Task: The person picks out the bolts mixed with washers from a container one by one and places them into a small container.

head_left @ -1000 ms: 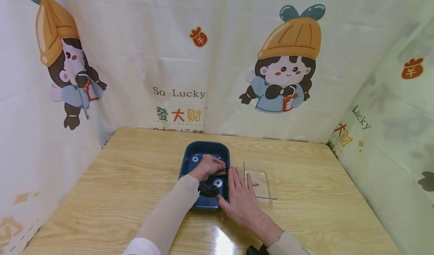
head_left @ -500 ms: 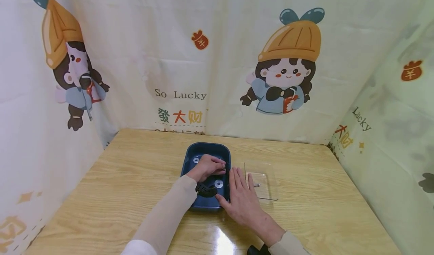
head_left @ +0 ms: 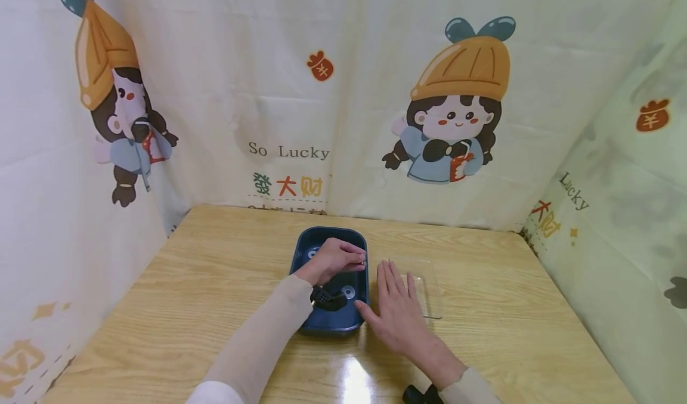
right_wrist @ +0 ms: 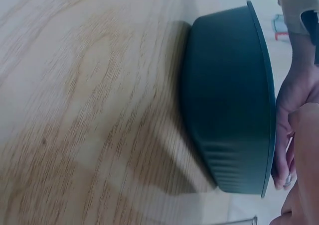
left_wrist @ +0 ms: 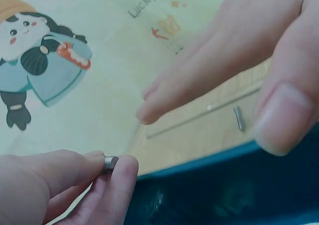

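While left fingers (left_wrist: 125, 179) pinch metallic cylinder (left_wrist: 110, 163) by rim of round-cornered blue tray (right_wrist: 229, 85), right fingers (head_left: 383, 281) extend straight.

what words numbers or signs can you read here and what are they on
"So Lucky": back curtain
"發大财": back curtain, below
"Lucky": right curtain
"大财": right curtain, below
"¥"-like sign: red pouches on both curtains
Back curtain's last line, cut off at the table, and dark marks in corner folds: unreadable
Blue tray: none seen

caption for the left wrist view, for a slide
Left hand pinches a metal piece by the blue tray, right hand outstretched.
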A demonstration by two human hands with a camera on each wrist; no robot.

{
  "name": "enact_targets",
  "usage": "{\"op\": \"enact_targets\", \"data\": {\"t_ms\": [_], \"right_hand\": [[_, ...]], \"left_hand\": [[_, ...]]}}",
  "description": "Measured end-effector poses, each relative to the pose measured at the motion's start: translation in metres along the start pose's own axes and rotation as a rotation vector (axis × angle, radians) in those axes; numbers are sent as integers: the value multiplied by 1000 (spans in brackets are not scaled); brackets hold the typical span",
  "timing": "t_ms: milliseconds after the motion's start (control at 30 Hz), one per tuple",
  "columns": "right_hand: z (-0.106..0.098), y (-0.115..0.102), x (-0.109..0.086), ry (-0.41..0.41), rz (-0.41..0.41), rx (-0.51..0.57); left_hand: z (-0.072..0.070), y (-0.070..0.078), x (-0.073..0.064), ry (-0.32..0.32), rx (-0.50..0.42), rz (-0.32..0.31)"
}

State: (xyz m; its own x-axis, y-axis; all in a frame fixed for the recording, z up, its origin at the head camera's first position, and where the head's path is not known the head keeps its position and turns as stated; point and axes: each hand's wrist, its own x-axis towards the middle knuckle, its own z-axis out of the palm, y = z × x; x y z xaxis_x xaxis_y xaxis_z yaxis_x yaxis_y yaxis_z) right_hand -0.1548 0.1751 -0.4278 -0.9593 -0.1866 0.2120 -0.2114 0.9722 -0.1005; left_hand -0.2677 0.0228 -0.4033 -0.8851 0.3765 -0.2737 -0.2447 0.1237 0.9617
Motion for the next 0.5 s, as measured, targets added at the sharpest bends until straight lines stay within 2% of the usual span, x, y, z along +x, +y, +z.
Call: {"op": "enact_targets", "data": {"t_ms": [267, 500], "right_hand": [[-2, 20, -3, 54, 18, 14], [-4, 37, -9, 69, 52, 0]], "left_hand": [[13, 12, -1, -60, -17, 25], [24, 14, 0, -68, -45, 25]]}}
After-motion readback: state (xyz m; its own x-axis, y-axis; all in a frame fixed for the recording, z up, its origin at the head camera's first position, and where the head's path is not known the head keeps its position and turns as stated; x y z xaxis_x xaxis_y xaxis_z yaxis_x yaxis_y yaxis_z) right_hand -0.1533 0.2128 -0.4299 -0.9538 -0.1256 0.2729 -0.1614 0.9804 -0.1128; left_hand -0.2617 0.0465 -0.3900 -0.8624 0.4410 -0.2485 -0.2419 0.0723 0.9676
